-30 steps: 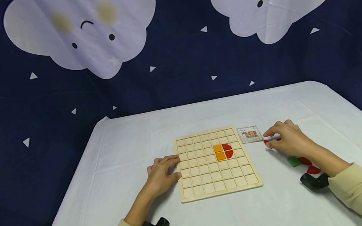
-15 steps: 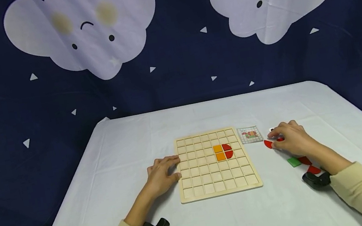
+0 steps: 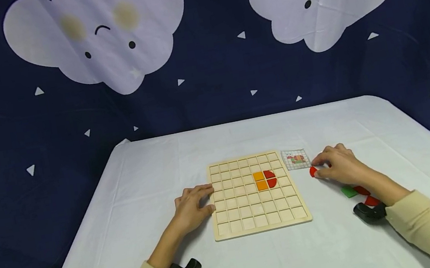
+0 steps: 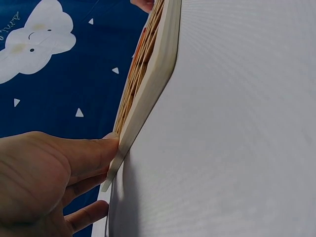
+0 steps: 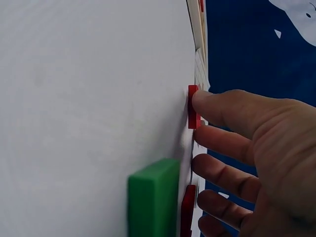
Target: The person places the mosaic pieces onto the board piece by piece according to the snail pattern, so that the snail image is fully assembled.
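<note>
The wooden grid board (image 3: 247,223) lies flat on the table. Along its left edge rests my left hand (image 3: 191,207), fingers spread and fairly straight, with the thumb (image 4: 101,149) against the side in the left wrist view. Four cells hold pieces: two orange squares (image 3: 260,180) and two red quarter-circles (image 3: 270,178) beside them. Right of the board, my right hand (image 3: 340,165) pinches a small red piece (image 3: 313,171) with rounded edge between thumb and index finger. In the right wrist view the thumb lies over this red block (image 5: 192,113).
A printed pattern card (image 3: 296,159) lies between board and right hand. Under the right forearm are a green piece (image 3: 348,191) and red pieces (image 3: 371,200). A white cloth covers the table (image 3: 160,162); a dark blue cloud-patterned curtain (image 3: 225,94) hangs behind.
My right hand went a little right over the red pieces, then came back left, and the red piece at its fingertips sits slightly further left. The left hand and board have not moved.
</note>
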`<state>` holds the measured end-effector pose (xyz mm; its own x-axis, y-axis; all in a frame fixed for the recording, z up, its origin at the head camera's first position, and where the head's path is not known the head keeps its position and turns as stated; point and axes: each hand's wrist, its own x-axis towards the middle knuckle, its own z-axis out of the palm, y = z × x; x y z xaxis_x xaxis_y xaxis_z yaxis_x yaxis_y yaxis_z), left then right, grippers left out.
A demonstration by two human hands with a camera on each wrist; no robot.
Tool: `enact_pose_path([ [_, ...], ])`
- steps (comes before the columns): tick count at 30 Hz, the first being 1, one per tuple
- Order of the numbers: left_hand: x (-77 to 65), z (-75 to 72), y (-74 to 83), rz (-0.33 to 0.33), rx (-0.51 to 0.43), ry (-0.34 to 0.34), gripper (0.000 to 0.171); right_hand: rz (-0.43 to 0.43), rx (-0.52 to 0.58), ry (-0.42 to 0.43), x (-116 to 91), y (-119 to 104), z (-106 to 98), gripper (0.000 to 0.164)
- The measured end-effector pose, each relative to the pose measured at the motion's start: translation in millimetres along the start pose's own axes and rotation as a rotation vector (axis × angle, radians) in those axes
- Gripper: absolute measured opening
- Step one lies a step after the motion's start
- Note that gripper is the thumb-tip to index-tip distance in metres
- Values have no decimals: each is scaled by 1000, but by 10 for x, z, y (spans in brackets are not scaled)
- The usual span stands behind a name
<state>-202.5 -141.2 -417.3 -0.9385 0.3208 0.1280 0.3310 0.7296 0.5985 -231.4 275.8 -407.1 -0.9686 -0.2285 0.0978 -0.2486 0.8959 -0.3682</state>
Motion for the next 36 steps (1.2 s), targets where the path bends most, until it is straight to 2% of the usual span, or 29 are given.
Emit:
enact_pose_path([
  [26,2,-5,14,-2,8,-3,45,-4,12,15,-166,-19,-47,21],
  [30,7,-11,15,-7,10,-2,45,-43,20,39,-173,-68,-83,19],
  [36,5,-14,20,-9,13,-2,45,-146,43,77,-121,-253,-81,17],
])
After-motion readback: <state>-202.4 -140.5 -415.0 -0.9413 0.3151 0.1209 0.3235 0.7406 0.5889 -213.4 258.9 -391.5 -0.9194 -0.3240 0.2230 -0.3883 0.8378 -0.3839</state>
